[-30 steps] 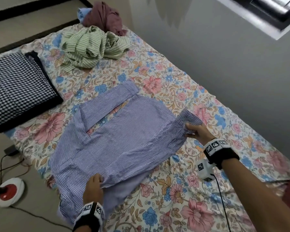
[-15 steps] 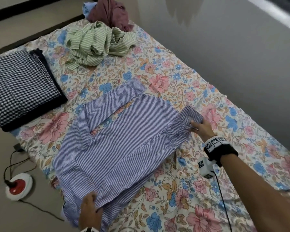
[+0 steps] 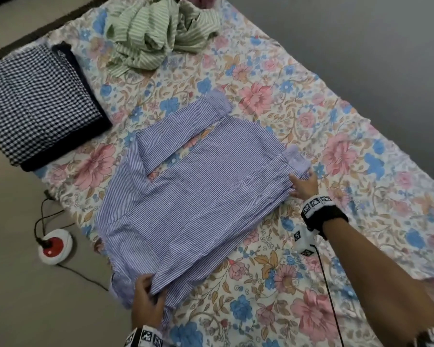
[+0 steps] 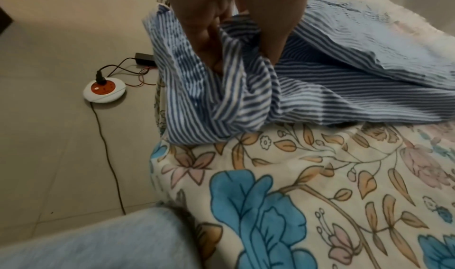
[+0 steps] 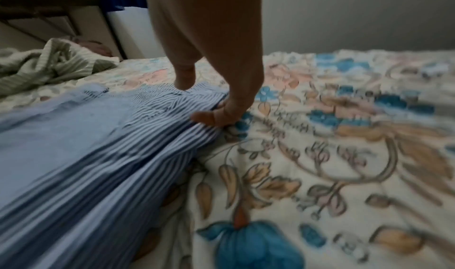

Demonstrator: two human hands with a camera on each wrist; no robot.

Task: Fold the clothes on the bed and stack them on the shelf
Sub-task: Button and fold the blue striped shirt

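L hand (image 4: 236, 20) pinching striped shirt (image 4: 221, 102) hem at bed (image 4: 320, 195) edge

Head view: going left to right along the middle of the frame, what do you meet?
Checked pillow → blue striped shirt → right hand → bare floral bedsheet.

text: none legible | wristbands (image 3: 316, 205): black-and-white square marker patterns only, no letters or numbers | round floor socket (image 3: 55, 246): no readable marking | clothes, bed sheet: patterns only
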